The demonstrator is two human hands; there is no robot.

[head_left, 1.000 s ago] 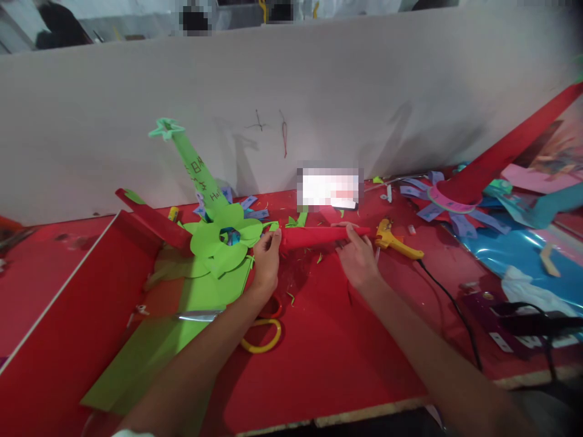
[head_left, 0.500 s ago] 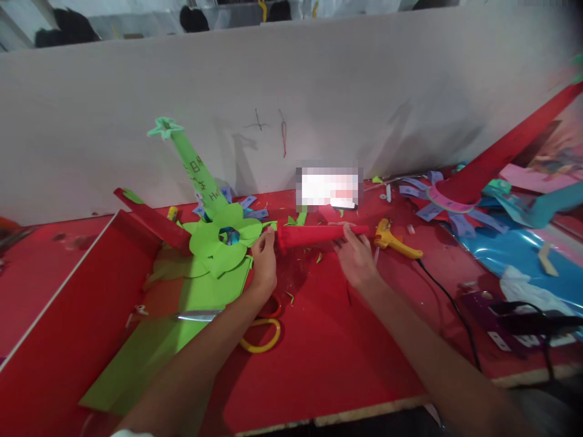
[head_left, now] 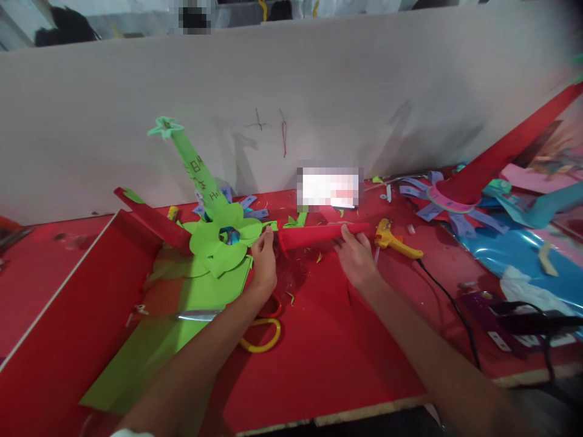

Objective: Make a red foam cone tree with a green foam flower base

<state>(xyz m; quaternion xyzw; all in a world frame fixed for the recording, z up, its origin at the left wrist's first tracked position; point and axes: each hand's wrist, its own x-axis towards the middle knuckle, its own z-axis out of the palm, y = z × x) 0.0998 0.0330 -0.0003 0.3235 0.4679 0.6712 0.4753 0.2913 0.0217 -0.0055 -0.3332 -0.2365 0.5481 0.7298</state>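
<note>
A red rolled-paper cone point(head_left: 314, 235) lies level between my two hands, its wider, flared end to the left. My right hand point(head_left: 359, 258) pinches the narrow end between thumb and fingers. At the wide end my left hand point(head_left: 265, 261) has its fingers closed by the rim; their exact contact is partly hidden. A bit of green paper shows behind the left fingertips. Just left of that hand is a green paper flower point(head_left: 225, 240), at the base of a green paper cone point(head_left: 200, 173) with writing and a star top. Scissors point(head_left: 260, 335) with red and yellow handles lie beneath my left forearm.
A yellow glue gun point(head_left: 396, 240) with a black cord lies right of my right hand. Green sheets point(head_left: 150, 352) and a red box-like panel point(head_left: 68, 303) are at left. Another red cone point(head_left: 501, 155) with purple strips stands at right. A white partition point(head_left: 319, 91) runs behind.
The red cone has turned slightly in my fingers, and its flared end sits a little lower. Both hands stay almost in the same place.
</note>
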